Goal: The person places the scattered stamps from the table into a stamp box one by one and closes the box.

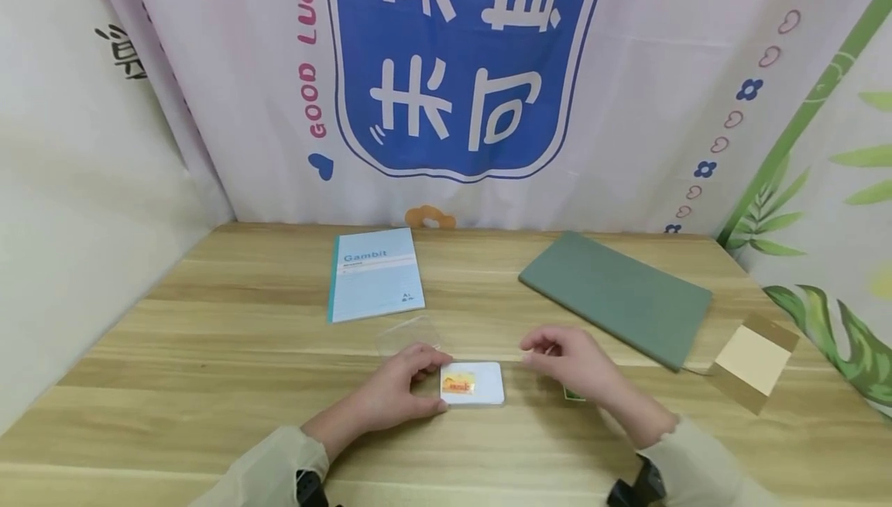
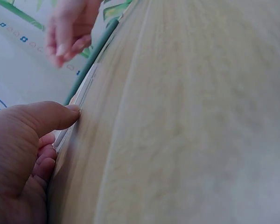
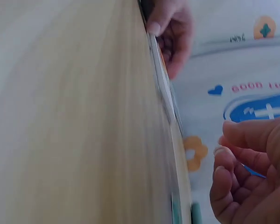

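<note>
A flat white rectangular piece with rounded corners (image 1: 491, 383) lies on the table, a yellow-orange sticker (image 1: 458, 383) on its left part. My left hand (image 1: 400, 389) holds it by the left end, thumb at the near corner and index finger at the far one. In the left wrist view, the thumb (image 2: 56, 117) presses its edge. To the right, my right hand (image 1: 571, 360) hovers above the table with loosely bent fingers and nothing visible between them. Partly hidden beneath that hand is a small green-edged item (image 1: 574, 395).
Behind my left hand lies a clear plastic piece (image 1: 411, 333). A light blue notebook (image 1: 379, 279) lies farther back, with a dark green notebook (image 1: 616, 294) at the back right. A cream pad with brown flaps (image 1: 753, 360) is on the right. A printed curtain (image 1: 265, 104) hangs behind the wooden table (image 1: 174, 368).
</note>
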Available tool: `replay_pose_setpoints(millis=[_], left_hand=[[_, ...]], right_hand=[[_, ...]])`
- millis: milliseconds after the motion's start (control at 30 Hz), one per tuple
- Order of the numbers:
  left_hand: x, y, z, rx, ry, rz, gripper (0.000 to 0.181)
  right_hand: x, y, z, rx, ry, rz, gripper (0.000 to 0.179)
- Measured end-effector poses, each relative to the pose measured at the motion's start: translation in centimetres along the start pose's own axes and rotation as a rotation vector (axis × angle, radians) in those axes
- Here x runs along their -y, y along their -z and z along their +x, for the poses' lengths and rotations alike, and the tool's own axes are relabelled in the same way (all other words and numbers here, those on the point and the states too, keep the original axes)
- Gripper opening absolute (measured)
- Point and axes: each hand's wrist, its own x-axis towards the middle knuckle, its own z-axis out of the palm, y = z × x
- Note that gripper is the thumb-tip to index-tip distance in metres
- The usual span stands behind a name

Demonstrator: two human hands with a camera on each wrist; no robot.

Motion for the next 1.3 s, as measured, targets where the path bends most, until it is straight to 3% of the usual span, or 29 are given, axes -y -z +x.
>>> replay_pose_setpoints(millis=[167,367,700,1300], left_hand=[[0.0,0.3,0.0,-0.004,0.004,0.007,0.047],[0.1,0.3,0.1,-0.006,0.023,0.0,0.047],[0.1,0.4,0.2,-0.001,0.037,0.002,0.047],[0.2,0.0,0.1,0.008,0.045,-0.007,0.047]], right_hand=[[-1.8,2.4,-1.6,-0.014,-0.073,0.016,0.021],[-3.2,3.3,-2.5,-0.007,-0.103,0.028,0.023],[-4.5,2.9,-2.6,-0.023,-0.085,-0.015,0.015],[-4.1,2.1,-2.6,-0.049,-0.079,-0.033,0.012]])
